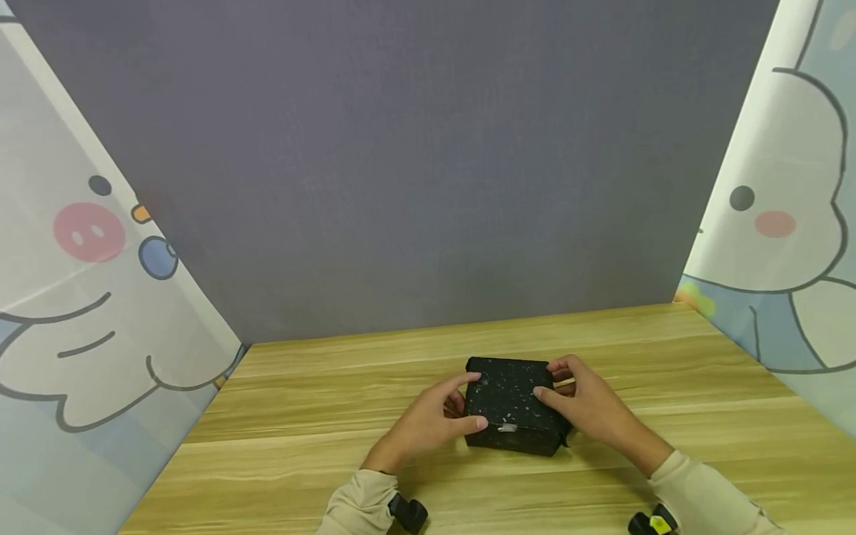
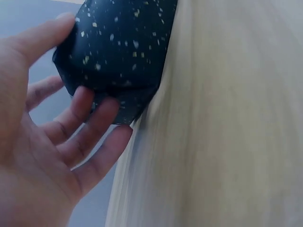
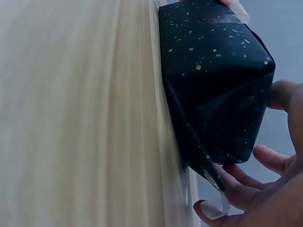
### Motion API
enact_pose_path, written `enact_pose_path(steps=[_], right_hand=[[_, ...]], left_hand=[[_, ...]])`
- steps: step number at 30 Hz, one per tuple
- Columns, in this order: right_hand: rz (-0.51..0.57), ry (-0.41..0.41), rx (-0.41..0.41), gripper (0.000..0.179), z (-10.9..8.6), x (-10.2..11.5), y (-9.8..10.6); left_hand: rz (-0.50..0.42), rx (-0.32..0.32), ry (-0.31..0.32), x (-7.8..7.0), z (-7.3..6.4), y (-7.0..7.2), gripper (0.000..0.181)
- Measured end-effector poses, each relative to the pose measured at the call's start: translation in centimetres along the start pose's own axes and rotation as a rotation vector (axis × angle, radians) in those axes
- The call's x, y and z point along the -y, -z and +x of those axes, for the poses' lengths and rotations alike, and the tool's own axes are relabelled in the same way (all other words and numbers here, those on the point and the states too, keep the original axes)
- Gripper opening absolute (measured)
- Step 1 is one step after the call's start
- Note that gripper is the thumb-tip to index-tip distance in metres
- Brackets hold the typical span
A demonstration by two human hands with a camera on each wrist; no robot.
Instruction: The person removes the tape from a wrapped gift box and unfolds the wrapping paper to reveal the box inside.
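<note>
A box wrapped in black speckled paper (image 1: pixel 511 394) lies on the wooden table between both hands. The left hand (image 1: pixel 431 420) holds its left end, thumb at the near top edge and index finger on top. In the left wrist view, the other fingers curl against the folded paper end. At the opposite end, the right hand (image 1: pixel 588 405) has its thumb on top and fingers around the side. A loose pointed paper flap (image 3: pixel 201 163) sticks out there, with clear tape (image 3: pixel 220 208) at its tip against a right fingertip. Another tape piece (image 1: pixel 507 427) sits on the box's near edge.
The wood-grain table (image 1: pixel 314 423) runs back to a plain grey panel (image 1: pixel 428 163). Cartoon-printed sheets (image 1: pixel 60 297) stand along the left and right sides. Each wrist wears a black strap device (image 1: pixel 408 513) over or by a beige sleeve.
</note>
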State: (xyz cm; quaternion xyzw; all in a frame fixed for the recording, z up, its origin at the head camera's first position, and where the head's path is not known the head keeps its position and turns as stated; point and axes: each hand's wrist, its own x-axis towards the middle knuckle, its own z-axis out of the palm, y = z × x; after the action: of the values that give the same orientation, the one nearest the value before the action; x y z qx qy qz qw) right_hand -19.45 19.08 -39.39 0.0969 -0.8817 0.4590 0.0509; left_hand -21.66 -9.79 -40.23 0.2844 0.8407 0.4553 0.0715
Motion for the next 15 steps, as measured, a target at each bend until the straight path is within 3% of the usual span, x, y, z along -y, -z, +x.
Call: enact_pose_path(steps=[5, 15], right_hand=[[0.005, 0.02, -0.001, 0.052, -0.07, -0.04, -0.08], [0.011, 0.015, 0.029, 0.048, -0.02, -0.01, 0.0]], left_hand=[[-0.008, 0.04, -0.032, -0.13, 0.03, -0.23, 0.062], [0.02, -0.014, -0.048, -0.45, 0.04, -0.9, 0.046]])
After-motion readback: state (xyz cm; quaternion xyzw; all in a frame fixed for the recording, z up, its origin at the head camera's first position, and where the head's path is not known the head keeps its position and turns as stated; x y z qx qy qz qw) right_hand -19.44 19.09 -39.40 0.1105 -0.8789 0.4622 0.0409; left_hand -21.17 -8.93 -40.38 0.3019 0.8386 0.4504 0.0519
